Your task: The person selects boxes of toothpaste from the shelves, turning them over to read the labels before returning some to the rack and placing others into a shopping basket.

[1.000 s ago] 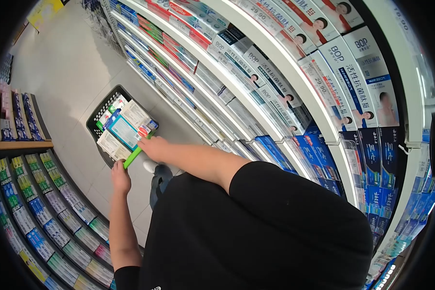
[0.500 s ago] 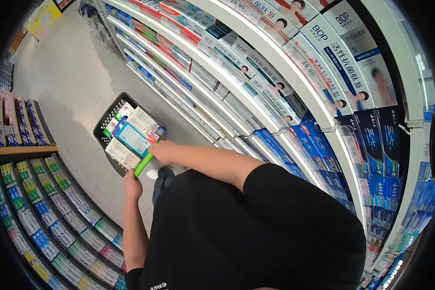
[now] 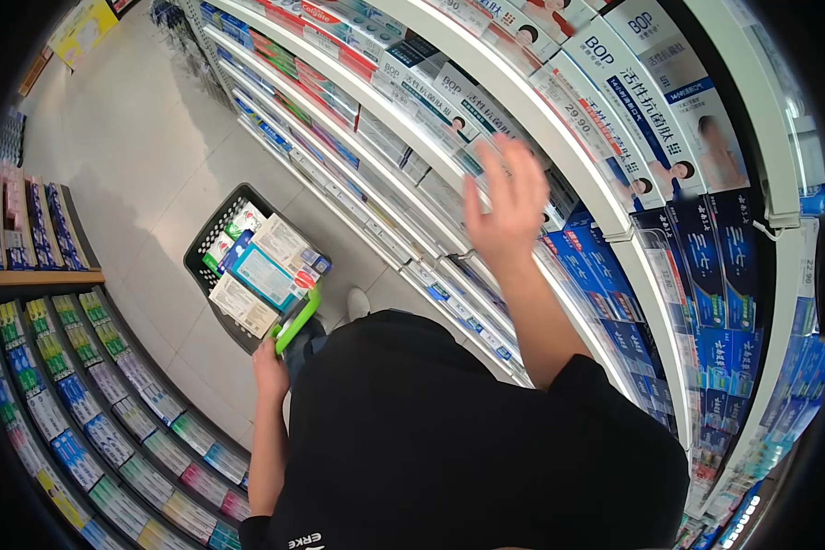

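Note:
Low in front of my body is a dark basket (image 3: 195, 254) filled with packages, among them a blue-and-white pack (image 3: 264, 273) and a cream box (image 3: 242, 305). My left hand (image 3: 270, 367) is closed round the near end of the basket's green handle (image 3: 300, 321). Raised at the right, my right hand (image 3: 508, 203) has its fingers spread and nothing in it. It is in front of the shelf of BOP boxes (image 3: 419, 89). Dark blue boxes (image 3: 736, 261) stand farther right.
Curved white shelves (image 3: 582, 174) with toothpaste boxes run along the right side. On the left is a lower rack (image 3: 147, 403) with rows of small packs. Tiled floor (image 3: 147, 174) lies between them. A yellow sign (image 3: 82, 32) is at the top left.
My right hand has let go of the green handle and moved up and right to the shelves, its fingers now spread. My left hand stays on the handle, which has tilted.

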`<move>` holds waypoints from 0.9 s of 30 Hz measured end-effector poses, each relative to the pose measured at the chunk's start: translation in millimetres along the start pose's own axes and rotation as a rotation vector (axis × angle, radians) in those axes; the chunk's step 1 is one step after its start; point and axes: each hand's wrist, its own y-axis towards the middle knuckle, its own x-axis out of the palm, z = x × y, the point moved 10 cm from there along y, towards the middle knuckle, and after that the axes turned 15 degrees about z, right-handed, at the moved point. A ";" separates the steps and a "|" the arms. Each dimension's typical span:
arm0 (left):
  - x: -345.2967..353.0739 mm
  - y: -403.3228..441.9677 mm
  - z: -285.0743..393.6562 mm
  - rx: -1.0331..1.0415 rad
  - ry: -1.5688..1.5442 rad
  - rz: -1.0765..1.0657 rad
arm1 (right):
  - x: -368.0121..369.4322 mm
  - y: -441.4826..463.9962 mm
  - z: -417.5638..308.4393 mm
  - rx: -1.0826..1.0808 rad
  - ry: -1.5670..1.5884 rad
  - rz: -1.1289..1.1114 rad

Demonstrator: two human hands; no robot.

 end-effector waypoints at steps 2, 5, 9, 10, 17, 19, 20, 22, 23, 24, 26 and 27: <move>1.5 -6.8 2.4 -0.007 0.008 0.001 | -6.4 2.3 23.1 0.072 -0.088 -0.017; 10.4 -16.4 -2.2 0.017 0.011 -0.007 | -4.8 -9.1 50.9 0.239 -0.173 -0.111; 17.4 -24.7 -6.3 -0.008 -0.007 -0.043 | 2.4 -19.4 85.6 0.567 -0.189 -0.242; 18.3 -26.9 -6.3 -0.020 -0.010 -0.052 | 3.7 -20.3 89.3 0.577 -0.197 -0.248; 24.0 -37.5 -6.1 -0.049 -0.069 -0.090 | 5.4 -39.6 118.1 0.814 -0.021 -0.194; 24.4 -38.2 -5.7 -0.081 -0.102 -0.162 | 2.9 -42.1 111.3 0.821 0.079 -0.162; 20.0 -36.1 -0.3 -0.097 -0.119 -0.196 | 0.7 -40.8 101.9 0.791 0.146 -0.130; -6.4 -23.6 21.0 -0.144 -0.276 -0.138 | -0.9 -44.6 81.2 0.673 0.200 -0.100; -22.8 -15.5 35.1 -0.168 -0.354 -0.109 | 3.7 -50.6 67.2 0.671 0.283 -0.131; -45.8 -4.5 54.9 -0.128 -0.406 -0.036 | 7.8 -55.4 50.0 0.668 0.367 -0.162; -87.4 18.7 89.3 -0.048 -0.507 0.112 | 26.9 -75.6 10.3 0.806 0.634 -0.348; -93.1 29.1 88.5 -0.116 -0.706 0.153 | 38.2 -87.2 -11.7 0.840 0.761 -0.467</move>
